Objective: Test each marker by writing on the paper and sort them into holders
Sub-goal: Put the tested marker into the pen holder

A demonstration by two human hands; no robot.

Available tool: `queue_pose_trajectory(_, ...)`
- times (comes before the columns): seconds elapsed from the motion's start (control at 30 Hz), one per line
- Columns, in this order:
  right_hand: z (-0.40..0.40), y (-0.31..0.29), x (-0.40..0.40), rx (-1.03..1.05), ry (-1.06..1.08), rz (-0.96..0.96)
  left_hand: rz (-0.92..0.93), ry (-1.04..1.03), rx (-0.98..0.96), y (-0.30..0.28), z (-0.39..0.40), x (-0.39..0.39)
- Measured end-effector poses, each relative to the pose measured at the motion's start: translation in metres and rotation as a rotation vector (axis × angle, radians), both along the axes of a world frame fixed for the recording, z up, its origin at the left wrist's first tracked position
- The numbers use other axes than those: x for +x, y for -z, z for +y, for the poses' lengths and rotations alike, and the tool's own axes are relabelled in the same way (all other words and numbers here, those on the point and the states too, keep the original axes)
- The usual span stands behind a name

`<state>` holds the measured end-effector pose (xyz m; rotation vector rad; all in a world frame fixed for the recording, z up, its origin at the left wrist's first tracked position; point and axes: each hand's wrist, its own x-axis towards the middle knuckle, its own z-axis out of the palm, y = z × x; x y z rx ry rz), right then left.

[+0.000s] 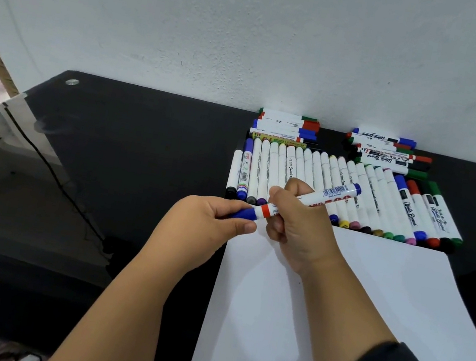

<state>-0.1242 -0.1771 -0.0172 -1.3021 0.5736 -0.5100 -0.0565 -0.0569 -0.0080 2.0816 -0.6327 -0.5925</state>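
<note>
Black desk [138, 162] | left hand [207, 222] pinches cap [245, 213] | right hand [299, 223] grips marker [316, 199]

Blue-capped marker [306, 200]: white barrel, red band, cap on, held above paper, tail toward 2 o'clock. Paper [365, 314]: white sheet, flat, blank. Marker row [339, 192]: caps toward 6 o'clock, at paper's 12 o'clock edge. Two stacks [287, 127] [388, 151] beyond, lying crosswise.

We face a white, lightly textured wall [256, 34] rising straight behind a black glossy table [129, 142]. At the far left we see a cable [43, 158] hanging past the table's edge and daylight reflecting off the tabletop.
</note>
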Motion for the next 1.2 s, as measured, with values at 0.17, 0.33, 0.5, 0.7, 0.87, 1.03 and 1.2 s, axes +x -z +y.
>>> queue_pose_trajectory(0.17,0.000,0.003,0.002,0.026,-0.007,0.010,-0.016,-0.042,-0.014,0.002,-0.003,-0.001)
queue_pose_trajectory(0.33,0.000,-0.003,0.003,0.022,-0.020,0.025,-0.025,-0.047,-0.032,0.001,-0.005,-0.003)
queue_pose_trajectory(0.5,0.000,-0.007,0.001,-0.009,-0.034,0.069,-0.019,-0.039,-0.016,-0.002,-0.007,-0.004)
queue_pose_trajectory(0.7,0.000,-0.016,-0.001,-0.010,-0.002,0.137,-0.082,-0.027,0.038,-0.005,-0.011,-0.009)
queue_pose_trajectory(0.87,0.003,-0.020,-0.007,0.086,0.003,0.160,-0.044,-0.019,0.066,-0.011,-0.012,-0.007)
queue_pose_trajectory(1.03,0.002,-0.023,-0.026,0.284,0.142,0.031,-0.112,-0.017,0.114,-0.016,-0.008,-0.012)
queue_pose_trajectory(1.2,-0.002,-0.032,-0.059,-0.288,0.351,0.190,-0.148,-0.010,0.116,-0.024,-0.004,-0.028)
